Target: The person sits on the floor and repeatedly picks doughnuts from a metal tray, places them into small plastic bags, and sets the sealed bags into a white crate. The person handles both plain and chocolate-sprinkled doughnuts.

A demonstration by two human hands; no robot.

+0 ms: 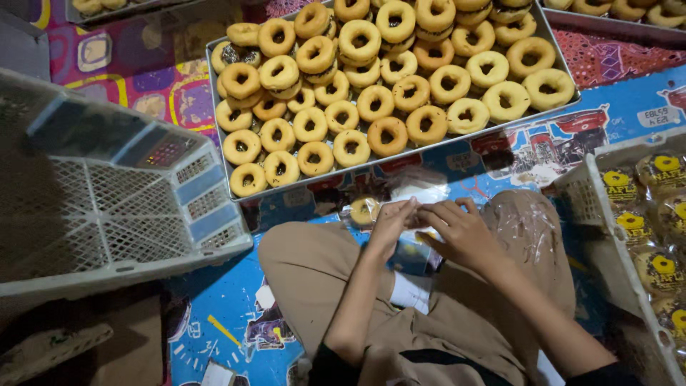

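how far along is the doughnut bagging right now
Done: several bagged doughnuts lie in the right crate. In hand: the left hand and right hand work a clear bag around one doughnut. Left: the tray is packed with unwrapped doughnuts, so most remains.

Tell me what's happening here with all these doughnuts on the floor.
A person sits cross-legged on a patterned mat. Both hands, the left hand and the right hand, are pinching a clear plastic wrapper beside one doughnut by the knees. In front lies a metal tray piled with unwrapped ring doughnuts. A white plastic crate at the person's right holds bagged doughnuts, and another white crate lies tipped on its side at the left.
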